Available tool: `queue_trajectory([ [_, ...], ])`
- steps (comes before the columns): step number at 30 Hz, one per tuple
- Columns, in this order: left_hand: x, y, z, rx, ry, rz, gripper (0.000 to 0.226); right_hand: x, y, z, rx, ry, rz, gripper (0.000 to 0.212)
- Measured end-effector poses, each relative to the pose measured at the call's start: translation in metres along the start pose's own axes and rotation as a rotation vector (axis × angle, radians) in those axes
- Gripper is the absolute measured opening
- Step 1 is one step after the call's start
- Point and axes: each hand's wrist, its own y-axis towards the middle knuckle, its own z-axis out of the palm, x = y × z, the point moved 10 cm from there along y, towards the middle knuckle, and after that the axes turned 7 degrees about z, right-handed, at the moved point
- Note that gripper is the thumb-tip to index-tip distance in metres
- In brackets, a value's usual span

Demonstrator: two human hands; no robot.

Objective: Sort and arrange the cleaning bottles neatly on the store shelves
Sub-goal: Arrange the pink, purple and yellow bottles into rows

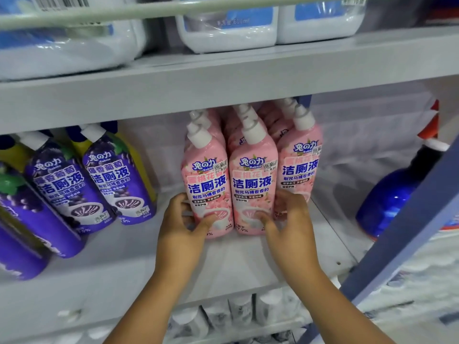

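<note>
Several pink toilet-cleaner bottles with white caps stand in rows on the middle shelf [236, 264]. My left hand [185, 224] grips the base of the front left pink bottle [207, 177], thumb across its front. My right hand [285, 219] grips the base of the front middle pink bottle [253, 180] the same way. A third front pink bottle [299, 160] stands just right of them, partly behind my right fingers. Purple bottles [116, 180] of the same brand stand at the left, apart from the pink group.
White jugs [227, 28] sit on the upper shelf. A dark blue spray bottle [390, 199] stands at the right beyond a blue shelf upright [407, 219]. Yellow bottles [139, 155] show behind the purple ones. White packs [231, 316] fill the lower shelf.
</note>
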Motion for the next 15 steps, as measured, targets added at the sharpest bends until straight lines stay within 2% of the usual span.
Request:
queue_trajectory([
  [9,0.0,0.003,0.008,0.029,-0.024,-0.01,0.048,-0.006,0.008,0.0,-0.1,-0.228,0.018,0.029],
  [12,0.008,0.008,-0.003,-0.062,-0.16,-0.068,0.029,0.0,0.01,-0.022,-0.154,-0.037,0.012,0.028],
  [14,0.026,0.022,-0.013,-0.151,-0.339,-0.202,0.07,0.013,0.016,-0.055,-0.309,0.203,-0.039,0.025],
  [15,0.036,0.031,-0.013,-0.173,-0.46,-0.29,0.079,0.014,0.025,-0.07,-0.381,0.311,-0.041,0.022],
])
